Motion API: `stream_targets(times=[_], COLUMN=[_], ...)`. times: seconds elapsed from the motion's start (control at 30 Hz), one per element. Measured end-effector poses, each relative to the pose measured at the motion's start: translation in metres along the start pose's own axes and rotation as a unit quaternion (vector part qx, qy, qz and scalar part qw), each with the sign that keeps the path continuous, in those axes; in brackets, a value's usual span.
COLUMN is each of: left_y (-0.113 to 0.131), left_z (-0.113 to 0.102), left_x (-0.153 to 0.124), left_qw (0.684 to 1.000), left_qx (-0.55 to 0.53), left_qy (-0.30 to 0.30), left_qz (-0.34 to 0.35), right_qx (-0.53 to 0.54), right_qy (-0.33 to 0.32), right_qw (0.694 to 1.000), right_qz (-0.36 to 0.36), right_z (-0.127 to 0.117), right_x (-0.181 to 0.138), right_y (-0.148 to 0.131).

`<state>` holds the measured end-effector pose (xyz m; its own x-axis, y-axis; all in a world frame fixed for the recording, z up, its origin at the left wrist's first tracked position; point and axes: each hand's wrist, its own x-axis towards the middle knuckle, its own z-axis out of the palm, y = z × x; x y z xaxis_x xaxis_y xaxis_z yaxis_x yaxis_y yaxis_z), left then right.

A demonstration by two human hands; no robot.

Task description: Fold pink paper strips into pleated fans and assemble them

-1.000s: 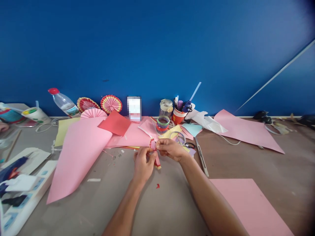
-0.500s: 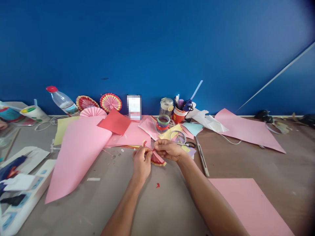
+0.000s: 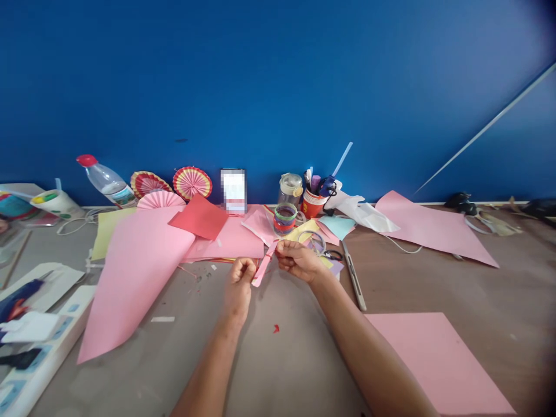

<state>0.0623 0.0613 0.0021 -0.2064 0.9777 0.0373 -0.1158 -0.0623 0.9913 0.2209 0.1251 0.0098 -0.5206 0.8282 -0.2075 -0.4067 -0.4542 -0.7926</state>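
A narrow folded strip of pink paper (image 3: 264,267) with red marks slants between my hands, above the table. My right hand (image 3: 300,260) pinches at its upper end with fingers curled. Beside the lower end is my left hand (image 3: 240,285), its fingers pressed together; what they hold, if anything, is hidden. A thin red line crosses the strip, too small to tell if it is thread. Just beyond my right hand lie scissors (image 3: 333,255) and a tape roll (image 3: 285,219). A small red scrap (image 3: 276,329) rests on the table below.
Pink sheets (image 3: 434,353) lie at the right and a curled one (image 3: 134,266) at the left. Finished round paper fans (image 3: 193,183) lean on the blue wall, with a bottle (image 3: 106,180), phone (image 3: 233,191) and pen cup (image 3: 313,204). A cutter (image 3: 354,278) and power strip (image 3: 56,347) flank my arms.
My hands have moved apart, the left one down and leftward. The pleated paper, spread with a red and yellow edge before, now shows as a narrow slanted strip. The view has shifted slightly.
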Motion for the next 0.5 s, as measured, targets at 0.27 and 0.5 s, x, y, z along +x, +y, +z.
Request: stream_targets(times=[0.27, 0.5], left_y=[0.005, 0.007], left_z=[-0.001, -0.002], left_x=[-0.003, -0.004], left_qw=[0.999, 0.991], left_qx=[-0.041, -0.122], left_qy=[-0.004, -0.030], left_qz=[0.011, -0.035], right_qx=[-0.099, -0.135], right_qy=[0.018, 0.027], right_qw=[0.995, 0.990], right_qz=[-0.024, -0.034], right_z=[0.007, 0.014], right_x=[-0.005, -0.005], right_y=[-0.004, -0.003])
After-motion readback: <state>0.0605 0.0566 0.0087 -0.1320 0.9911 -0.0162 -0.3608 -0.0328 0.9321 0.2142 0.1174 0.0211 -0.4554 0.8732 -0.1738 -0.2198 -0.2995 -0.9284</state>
